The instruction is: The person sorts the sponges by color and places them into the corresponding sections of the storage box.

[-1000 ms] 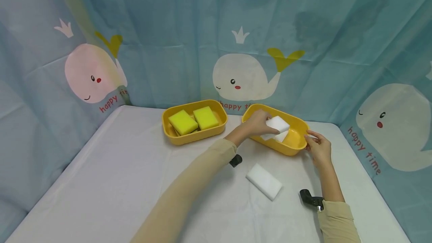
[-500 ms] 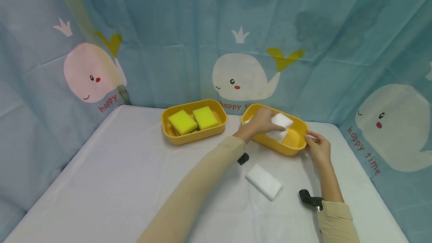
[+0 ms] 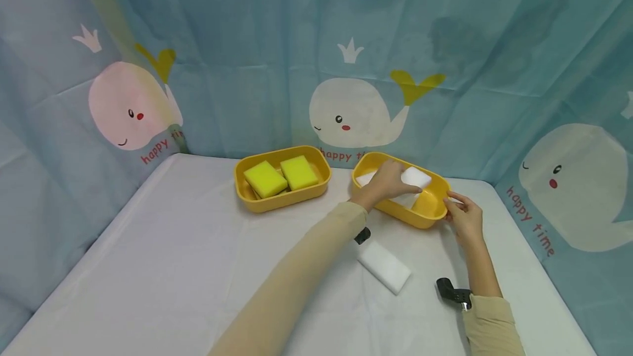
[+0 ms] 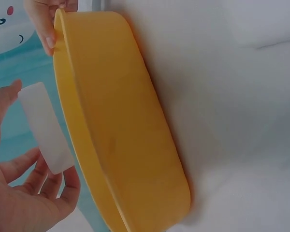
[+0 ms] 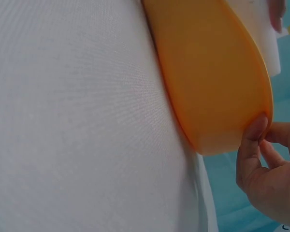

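Note:
My left hand (image 3: pixel 387 181) is over the right yellow bin (image 3: pixel 400 213), holding a white sponge (image 3: pixel 416 178) between thumb and fingers. In the left wrist view this sponge (image 4: pixel 46 128) shows above the bin's rim, the thumb at one end and the fingertips at the other. Other white sponge pieces (image 3: pixel 366 178) lie in the bin, partly covered by the hand. At the bin's right end my right hand (image 3: pixel 467 218) pinches the rim. The right wrist view shows its thumb (image 5: pixel 256 128) on the outer wall of the bin.
Another white sponge (image 3: pixel 384 267) lies on the white tablecloth (image 3: pixel 163 268) in front of the bin. To the left stands a second yellow bin (image 3: pixel 282 202) with yellow sponges (image 3: pixel 265 179) in it. A blue whale-print curtain (image 3: pixel 237 98) hangs close behind both bins.
My left hand has moved right and a little farther in over the bin, with the white sponge in it. The right hand stays at the rim.

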A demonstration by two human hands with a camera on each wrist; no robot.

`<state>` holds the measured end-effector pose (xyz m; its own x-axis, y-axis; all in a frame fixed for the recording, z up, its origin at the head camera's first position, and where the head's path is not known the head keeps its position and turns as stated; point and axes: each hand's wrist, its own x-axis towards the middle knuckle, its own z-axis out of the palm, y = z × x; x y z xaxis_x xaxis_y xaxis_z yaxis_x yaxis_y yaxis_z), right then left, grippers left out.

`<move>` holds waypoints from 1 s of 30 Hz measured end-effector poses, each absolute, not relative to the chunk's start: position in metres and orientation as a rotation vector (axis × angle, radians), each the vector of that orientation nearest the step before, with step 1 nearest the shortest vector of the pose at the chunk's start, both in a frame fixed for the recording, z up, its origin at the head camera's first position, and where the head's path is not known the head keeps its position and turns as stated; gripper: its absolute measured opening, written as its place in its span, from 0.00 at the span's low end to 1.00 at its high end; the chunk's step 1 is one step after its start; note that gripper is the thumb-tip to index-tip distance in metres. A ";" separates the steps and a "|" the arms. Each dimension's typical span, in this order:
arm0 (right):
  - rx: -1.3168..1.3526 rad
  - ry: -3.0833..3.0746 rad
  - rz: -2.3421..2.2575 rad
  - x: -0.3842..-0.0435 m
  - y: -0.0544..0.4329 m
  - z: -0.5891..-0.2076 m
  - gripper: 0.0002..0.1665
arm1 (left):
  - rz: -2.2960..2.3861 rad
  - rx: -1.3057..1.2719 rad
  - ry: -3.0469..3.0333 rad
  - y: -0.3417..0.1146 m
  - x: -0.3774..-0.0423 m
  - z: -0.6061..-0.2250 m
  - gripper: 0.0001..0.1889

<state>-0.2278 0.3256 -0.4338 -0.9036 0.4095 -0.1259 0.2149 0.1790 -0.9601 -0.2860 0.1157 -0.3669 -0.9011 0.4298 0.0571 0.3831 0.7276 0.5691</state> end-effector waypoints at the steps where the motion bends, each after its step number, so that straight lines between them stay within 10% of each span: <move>1: -0.603 -2.291 1.806 -0.228 0.325 -0.434 0.30 | 0.906 0.674 2.850 0.117 -0.286 -0.367 0.33; 30: -0.588 -2.274 1.822 -0.228 0.326 -0.434 0.29 | 1.064 0.683 2.749 0.109 -0.282 -0.379 0.38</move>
